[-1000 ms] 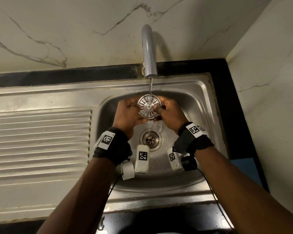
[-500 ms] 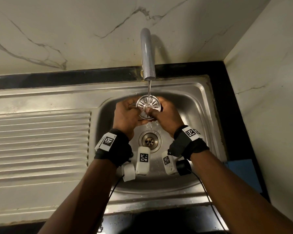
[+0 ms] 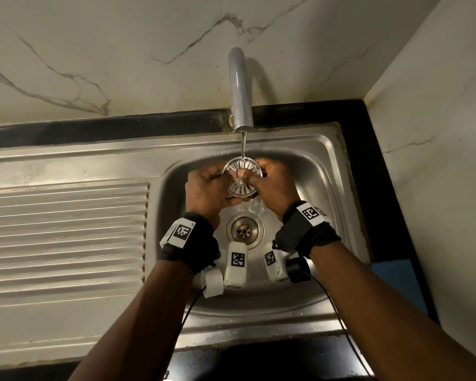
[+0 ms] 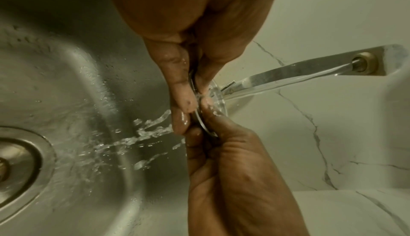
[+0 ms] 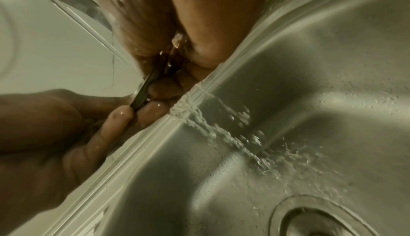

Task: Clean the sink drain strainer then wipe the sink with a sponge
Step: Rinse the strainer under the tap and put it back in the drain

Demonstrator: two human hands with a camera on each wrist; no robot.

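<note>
Shifted a little over the last second: drain strainer (image 3: 242, 178) tipped from a near face-on tilt toward the head camera to a flatter lie under the stream, and right thumb now pressed onto its centre instead of resting at the rim. Reads as rubbing under way, so first half of the task probably still in hand, with no sponge clearly in view and wiping not yet begun. Held above the basin of the sink (image 3: 324, 204), just below the tap spout (image 3: 241, 89) and over the open drain hole (image 3: 244, 229), touching neither. Left hand (image 3: 204, 192) curled round the strainer's left rim, thumb on top and fingers beneath; right hand (image 3: 272, 185) pinching the right rim, thumb across the slotted face. Both grips therefore closed on the strainer. No long axis to speak of in a round disc; slotted face turned upward and slightly toward the wearer, near edge lower than far edge. Seen edge-on between the fingertips in both wrist views, confirming a thin plate gripped from opposite sides. Water (image 3: 243, 145) striking the face, passing through and splashing onto the basin floor beside the drain. Blue object (image 3: 396, 281) lying on the dark desk to the right of the sink, too cropped to name.
</note>
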